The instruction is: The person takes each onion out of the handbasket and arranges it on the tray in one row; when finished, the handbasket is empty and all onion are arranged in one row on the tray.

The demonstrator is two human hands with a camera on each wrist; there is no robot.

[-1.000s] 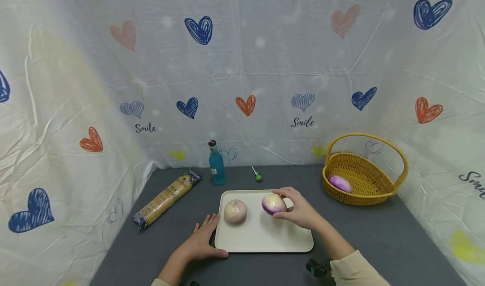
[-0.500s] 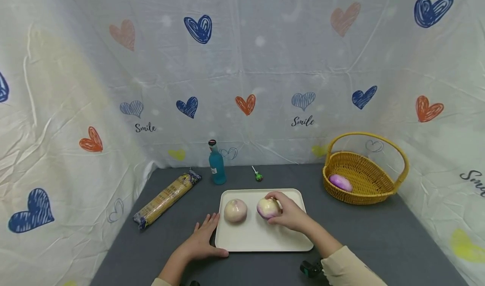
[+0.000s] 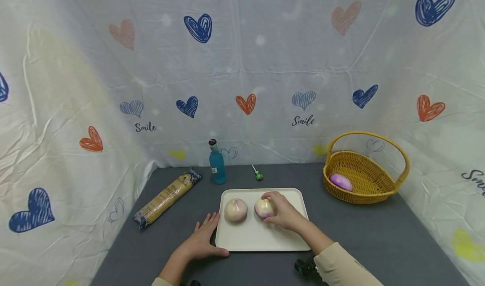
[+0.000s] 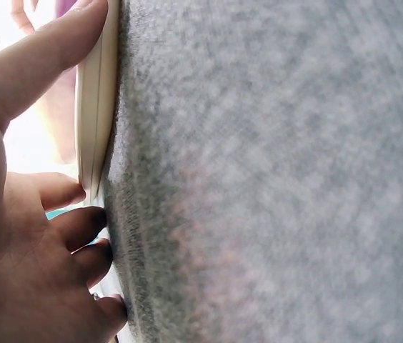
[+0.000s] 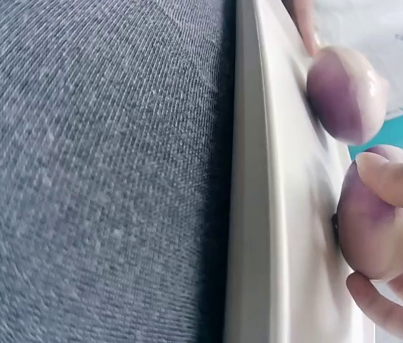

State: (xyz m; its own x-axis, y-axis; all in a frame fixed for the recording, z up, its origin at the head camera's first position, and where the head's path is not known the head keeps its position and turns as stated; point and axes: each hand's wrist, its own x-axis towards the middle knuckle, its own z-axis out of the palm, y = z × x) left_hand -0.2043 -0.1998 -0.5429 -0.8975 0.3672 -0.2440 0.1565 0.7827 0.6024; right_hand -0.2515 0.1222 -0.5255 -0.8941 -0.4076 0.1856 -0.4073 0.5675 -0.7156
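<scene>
A cream tray (image 3: 261, 242) lies on the grey tabletop. My right hand (image 3: 286, 213) holds a round purple-and-white vegetable (image 3: 262, 209) between thumb and fingers, over the middle of the tray. In the right wrist view the held vegetable (image 5: 373, 232) is close over the tray's surface, a small dark spot on its underside. To its left on the tray sits a second, similar vegetable (image 3: 235, 210), a small gap between them. My left hand (image 3: 200, 240) is spread at the tray's near left corner, its fingers along the side; its thumb (image 4: 80, 36) touches the rim in the left wrist view.
At the right stands a yellow wicker basket (image 3: 363, 199) with a tall handle and a purple oblong item (image 3: 341, 182) inside. Behind the tray are a blue bottle (image 3: 217, 166) and a green lollipop (image 3: 259, 176). A long yellow packet (image 3: 166, 197) lies left.
My right hand has carried the held vegetable left and slightly down, closer to the other one on the tray. The left hand stays at the tray's corner.
</scene>
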